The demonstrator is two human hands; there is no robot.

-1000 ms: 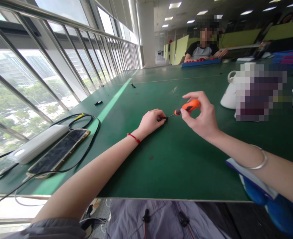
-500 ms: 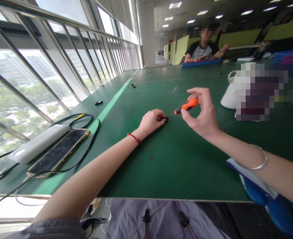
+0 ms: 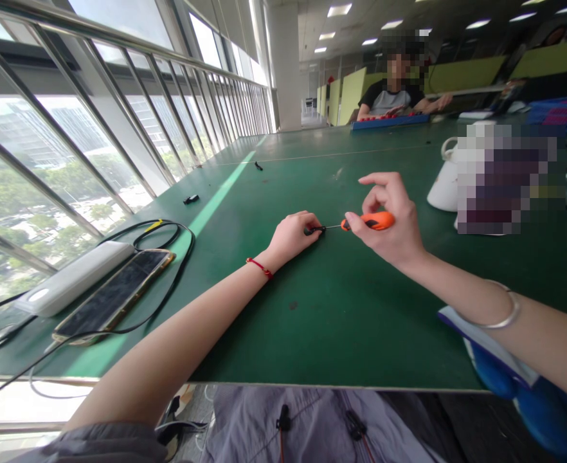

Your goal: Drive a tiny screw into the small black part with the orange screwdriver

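Note:
My left hand rests on the green table and pinches a small black part against the surface. My right hand holds an orange-handled screwdriver nearly level, its thin shaft pointing left with the tip at the black part. The index finger of my right hand is lifted above the handle. A red string is around my left wrist and a silver bangle around my right forearm.
A phone, a white power bank and black cables lie at the left. Small black pieces sit farther out. A white object stands at the right, a blue item at the near right edge. Another person sits at the far end.
My right hand has lowered the screwdriver handle, so the tool lies flatter. The fingers have shifted on the handle. My left hand has stayed in place.

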